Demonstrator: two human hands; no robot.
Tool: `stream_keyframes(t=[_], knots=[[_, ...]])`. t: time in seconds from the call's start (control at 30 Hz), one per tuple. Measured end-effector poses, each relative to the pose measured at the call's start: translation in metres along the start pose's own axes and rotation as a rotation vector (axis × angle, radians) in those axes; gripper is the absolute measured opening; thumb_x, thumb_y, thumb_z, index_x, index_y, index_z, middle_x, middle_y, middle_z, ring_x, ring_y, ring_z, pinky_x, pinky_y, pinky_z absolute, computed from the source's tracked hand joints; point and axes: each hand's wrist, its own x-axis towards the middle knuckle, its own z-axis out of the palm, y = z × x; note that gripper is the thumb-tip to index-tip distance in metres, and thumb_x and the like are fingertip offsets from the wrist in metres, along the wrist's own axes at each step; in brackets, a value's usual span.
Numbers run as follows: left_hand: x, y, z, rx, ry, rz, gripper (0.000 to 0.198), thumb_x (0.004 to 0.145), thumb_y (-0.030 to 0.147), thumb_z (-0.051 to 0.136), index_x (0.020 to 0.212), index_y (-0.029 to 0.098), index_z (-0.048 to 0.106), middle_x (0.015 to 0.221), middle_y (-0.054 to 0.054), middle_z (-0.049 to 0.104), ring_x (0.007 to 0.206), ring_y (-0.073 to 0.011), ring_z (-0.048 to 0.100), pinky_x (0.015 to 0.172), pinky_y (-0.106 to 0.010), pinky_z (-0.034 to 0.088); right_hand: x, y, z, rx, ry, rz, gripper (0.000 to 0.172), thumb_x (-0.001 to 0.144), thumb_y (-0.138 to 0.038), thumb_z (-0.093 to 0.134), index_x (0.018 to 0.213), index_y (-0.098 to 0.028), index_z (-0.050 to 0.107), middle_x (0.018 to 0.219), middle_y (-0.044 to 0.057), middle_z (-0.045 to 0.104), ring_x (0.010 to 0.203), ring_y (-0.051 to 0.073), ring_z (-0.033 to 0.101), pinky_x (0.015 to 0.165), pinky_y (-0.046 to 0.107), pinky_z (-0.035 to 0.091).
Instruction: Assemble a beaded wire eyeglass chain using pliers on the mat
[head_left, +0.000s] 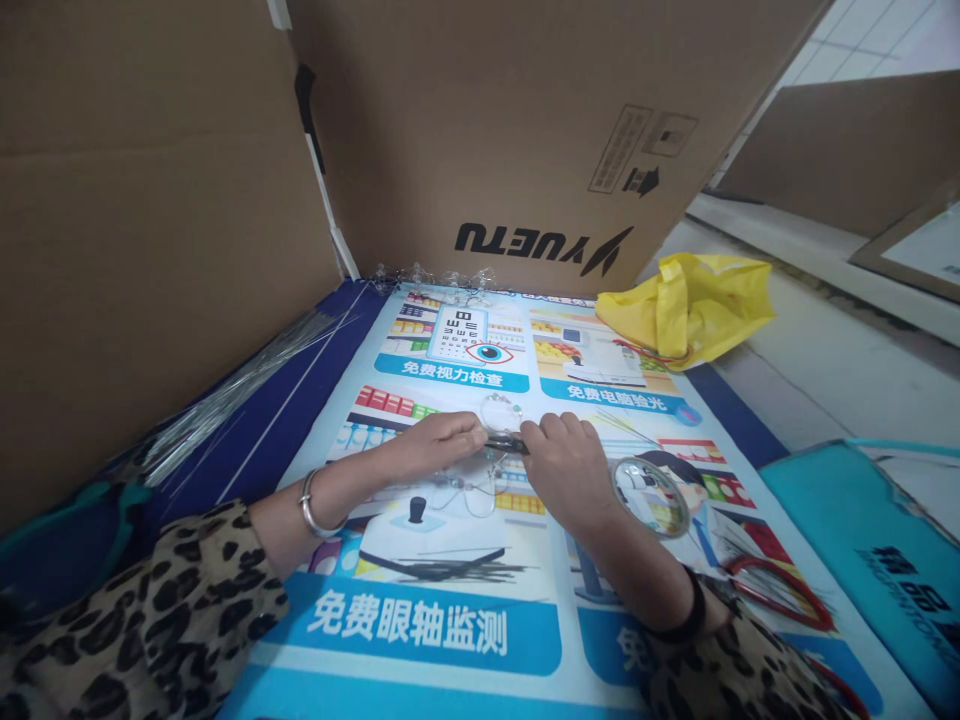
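My left hand (446,440) is closed in a pinch at the end of a thin wire piece with small clear beads (501,410), whose loop stands above the fingertips. My right hand (566,465) is wrapped round a pair of dark pliers (506,445), and their jaws point left and meet the wire at my left fingertips. More thin wire loops (480,490) lie or hang just below the hands; which, I cannot tell. Beside my right wrist is a round clear dish or roll (651,495). Several short dark wires (457,568) lie on the printed sheet in front of me.
Tall cardboard walls (480,130) stand behind and at left. A bundle of long clear strands (247,370) lies left. Beaded wire pieces (435,277) sit along the back edge. A yellow plastic bag (697,305), red handles (784,590) and a teal bag (847,530) are at right.
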Motion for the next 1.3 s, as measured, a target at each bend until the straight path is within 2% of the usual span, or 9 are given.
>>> stream_keyframes(t=[0.17,0.3,0.5,0.87,1.0,1.3], knots=[[0.0013,-0.0058,0.0032,-0.027,0.042,0.027,0.043,0.091,0.047,0.024,0.072,0.017,0.048,0.062,0.001,0.045,0.057,-0.0101,0.04,0.055,-0.024,0.033,0.0004,-0.0007,-0.0001,0.021,-0.044,0.019,0.007,0.077,-0.019,0.052,0.081,-0.02,0.058,0.075,0.006,0.055,0.075,0.02,0.04,0.065,0.033,0.02],[0.002,-0.007,0.0043,-0.032,0.055,-0.022,0.043,0.09,0.05,0.026,0.073,0.017,0.048,0.064,0.001,0.046,0.057,-0.0103,0.041,0.055,-0.024,0.034,0.0004,-0.0016,-0.0014,0.045,-0.07,0.045,0.009,0.077,-0.023,0.053,0.083,-0.019,0.059,0.077,0.006,0.055,0.076,0.02,0.04,0.065,0.032,0.02],[0.0025,-0.0071,0.0051,-0.063,0.078,-0.015,0.044,0.089,0.051,0.025,0.073,0.017,0.049,0.065,0.001,0.047,0.058,-0.0106,0.042,0.055,-0.024,0.035,0.0004,-0.0018,-0.0021,0.088,-0.083,0.09,0.011,0.077,-0.025,0.053,0.084,-0.019,0.06,0.078,0.006,0.055,0.077,0.02,0.04,0.066,0.031,0.02],[0.0022,0.0,0.0025,-0.066,0.064,-0.06,0.04,0.088,0.048,0.029,0.067,0.017,0.044,0.062,0.002,0.046,0.055,-0.0098,0.04,0.05,-0.022,0.033,0.0007,-0.0014,-0.0053,0.061,-0.025,-0.011,0.013,0.074,-0.019,0.053,0.085,-0.018,0.061,0.076,0.007,0.054,0.076,0.02,0.039,0.066,0.032,0.021],[0.0023,0.0,0.0024,-0.086,0.058,-0.066,0.039,0.089,0.046,0.029,0.069,0.017,0.045,0.061,0.002,0.046,0.052,-0.0092,0.04,0.051,-0.023,0.033,0.0004,0.0002,-0.0056,0.043,-0.03,-0.019,0.011,0.074,-0.019,0.053,0.083,-0.019,0.061,0.075,0.006,0.054,0.076,0.02,0.039,0.066,0.033,0.021],[0.0034,-0.0017,0.0028,0.021,0.053,-0.014,0.04,0.09,0.042,0.027,0.063,0.017,0.043,0.059,0.002,0.046,0.054,-0.0096,0.04,0.054,-0.024,0.032,-0.0024,-0.0035,-0.0025,0.087,-0.076,0.016,0.011,0.077,-0.019,0.052,0.083,-0.019,0.061,0.074,0.005,0.058,0.073,0.018,0.045,0.065,0.03,0.023]])
